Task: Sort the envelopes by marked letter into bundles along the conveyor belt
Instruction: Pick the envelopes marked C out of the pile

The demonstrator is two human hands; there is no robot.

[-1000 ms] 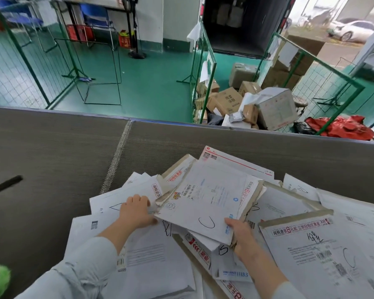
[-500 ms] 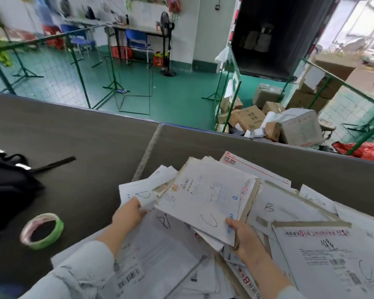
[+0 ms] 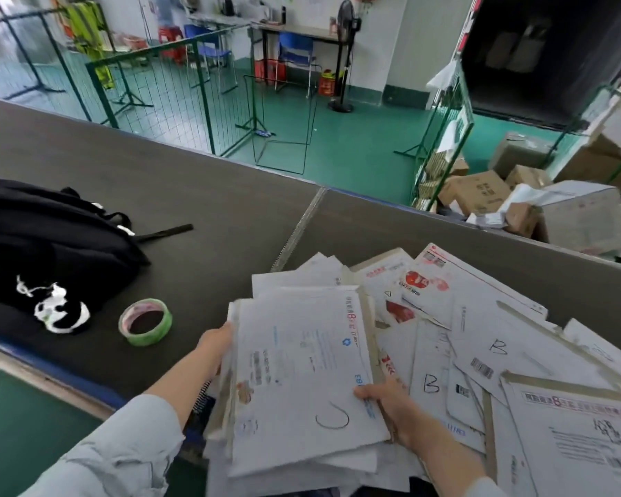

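Observation:
I hold a stack of white envelopes between both hands, lifted off the pile; its top envelope is marked C. My left hand grips the stack's left edge. At the stack's right edge my right hand holds it with the thumb on top. A loose pile of envelopes lies on the dark conveyor belt to the right, two of them marked B. Another C-marked envelope lies at the far right.
A black backpack with a panda charm lies on the belt at left. A green tape roll sits between it and the stack. Beyond the belt are green wire fences and cardboard boxes on a green floor.
My left hand left the pile and took the stack's left edge. The stack has swung left and nearer, now held upright between both hands. The view panned left, showing the backpack and tape.

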